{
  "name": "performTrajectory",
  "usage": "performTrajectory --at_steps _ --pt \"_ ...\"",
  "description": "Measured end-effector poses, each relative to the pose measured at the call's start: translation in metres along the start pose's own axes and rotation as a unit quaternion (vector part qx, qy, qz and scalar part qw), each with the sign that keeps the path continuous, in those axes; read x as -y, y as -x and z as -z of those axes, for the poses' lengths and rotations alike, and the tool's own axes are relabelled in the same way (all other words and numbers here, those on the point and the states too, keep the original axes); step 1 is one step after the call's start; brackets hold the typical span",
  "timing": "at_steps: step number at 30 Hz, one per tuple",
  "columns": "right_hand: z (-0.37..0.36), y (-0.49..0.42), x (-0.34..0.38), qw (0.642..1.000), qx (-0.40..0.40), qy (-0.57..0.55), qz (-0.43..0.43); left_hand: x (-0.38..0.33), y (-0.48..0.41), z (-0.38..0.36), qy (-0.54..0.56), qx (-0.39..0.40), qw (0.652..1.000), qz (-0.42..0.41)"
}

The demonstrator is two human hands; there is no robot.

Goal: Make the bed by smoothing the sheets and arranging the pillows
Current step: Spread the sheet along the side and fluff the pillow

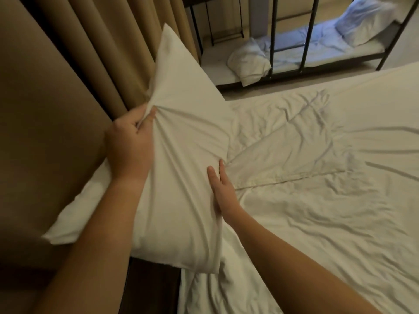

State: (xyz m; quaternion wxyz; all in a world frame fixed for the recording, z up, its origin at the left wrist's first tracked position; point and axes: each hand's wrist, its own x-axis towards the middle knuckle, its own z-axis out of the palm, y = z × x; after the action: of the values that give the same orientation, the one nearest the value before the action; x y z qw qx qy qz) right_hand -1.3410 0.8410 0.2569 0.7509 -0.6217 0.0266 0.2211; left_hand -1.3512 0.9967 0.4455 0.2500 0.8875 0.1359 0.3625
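Centre-left, a plump white pillow [181, 143] of smooth cloth stands tilted above the bed's creased white sheet [317, 211]. The left hand [130, 141] bunches its cover in a fist; the right hand [221, 189] lies straight-fingered along its right edge, thumb seemingly hidden behind.

One wide-angle camera, worn on the person's head, looks forward and steeply down along both bare forearms. It sits close: the left hand [129, 141], bunching the cloth of the plump white cloth pillow [181, 159], lies left of centre. To the right of that grip spreads the wrinkled white bed sheet [317, 200]. Left of it hangs the tan pleated curtain [108, 41]. Beyond it, far off, stands the black metal-barred bunk bed [308, 35].
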Motion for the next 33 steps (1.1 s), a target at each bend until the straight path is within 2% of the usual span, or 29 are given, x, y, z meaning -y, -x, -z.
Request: performTrajectory --at_steps 6,11,18,25,33 --pt "0.015 0.049 -0.012 0.999 -0.033 -0.035 -0.012 -0.006 0.044 0.007 0.037 0.061 0.997 0.014" --pt "0.038 0.075 -0.022 0.996 -0.084 -0.019 0.008 -0.016 0.085 -0.006 0.053 0.117 0.991 -0.046" --pt "0.089 0.123 -0.02 0.987 -0.156 0.026 0.032 -0.028 0.139 -0.023 0.085 0.132 0.986 -0.051" --pt "0.177 0.135 0.014 0.961 -0.234 0.147 0.031 -0.079 0.162 -0.077 0.148 0.132 0.98 -0.021" --pt "0.304 0.138 0.015 0.939 -0.299 0.169 -0.005 -0.153 0.199 -0.176 0.189 0.172 0.967 -0.007"
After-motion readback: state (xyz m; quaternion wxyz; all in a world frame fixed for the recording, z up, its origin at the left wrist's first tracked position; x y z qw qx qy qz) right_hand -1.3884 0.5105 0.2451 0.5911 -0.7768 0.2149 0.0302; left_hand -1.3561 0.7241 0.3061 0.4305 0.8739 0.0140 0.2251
